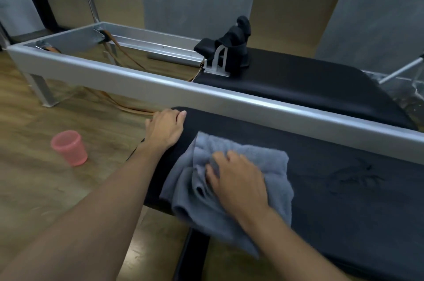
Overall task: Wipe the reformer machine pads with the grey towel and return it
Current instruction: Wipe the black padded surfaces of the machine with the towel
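The grey towel [270, 166] lies bunched on the near black pad [344, 200], close to the pad's left end. My right hand [238, 179] is on top of it, fingers curled into the folds. My left hand [166, 128] rests on the pad's far left corner, its fingertips bent over the edge. Behind the silver frame rail [183, 88] lies the reformer's black carriage pad [309, 83], with black shoulder rests [234, 51] at its left end.
A pink plastic cup [70, 147] stands on the wooden floor left of the pad. Orange cords [128, 58] run inside the open frame and down to the floor. A frame leg [43, 90] stands at the left. Grey wall panels rise behind.
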### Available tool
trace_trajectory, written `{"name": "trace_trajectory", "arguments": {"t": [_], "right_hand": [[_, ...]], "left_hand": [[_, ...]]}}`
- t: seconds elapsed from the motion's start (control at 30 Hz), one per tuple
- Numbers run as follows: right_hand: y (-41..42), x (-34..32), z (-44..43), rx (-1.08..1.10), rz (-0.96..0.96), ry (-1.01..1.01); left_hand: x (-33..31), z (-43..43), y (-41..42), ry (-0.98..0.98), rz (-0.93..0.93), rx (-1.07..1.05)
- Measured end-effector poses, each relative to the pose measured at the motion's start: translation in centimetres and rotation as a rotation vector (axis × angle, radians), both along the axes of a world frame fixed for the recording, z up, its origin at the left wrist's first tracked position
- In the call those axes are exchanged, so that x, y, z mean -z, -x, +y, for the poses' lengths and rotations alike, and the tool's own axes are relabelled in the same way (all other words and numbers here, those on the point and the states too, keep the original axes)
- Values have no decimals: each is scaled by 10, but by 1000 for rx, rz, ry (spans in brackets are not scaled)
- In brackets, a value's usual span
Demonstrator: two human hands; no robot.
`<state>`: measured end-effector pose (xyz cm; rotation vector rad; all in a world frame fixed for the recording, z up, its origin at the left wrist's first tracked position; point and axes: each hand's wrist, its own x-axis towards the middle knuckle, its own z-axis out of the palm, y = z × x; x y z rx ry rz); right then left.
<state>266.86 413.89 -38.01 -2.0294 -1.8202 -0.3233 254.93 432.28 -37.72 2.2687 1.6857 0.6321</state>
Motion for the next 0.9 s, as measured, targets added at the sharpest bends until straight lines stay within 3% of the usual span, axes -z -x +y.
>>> {"name": "trace_trajectory", "arguments": {"t": [0.3,0.43,0.73,0.9], "right_hand": [[-99,11,147,103,-1,41],[-107,12,164,168,-8,77],[-66,2,66,146,19,85],[-33,-4,-29,116,53,109]], "left_hand": [[8,32,-29,-79,256,36],[5,33,-30,-55,302,30],[-4,15,-38,74,339,37],[-9,-14,-72,39,238,257]]}}
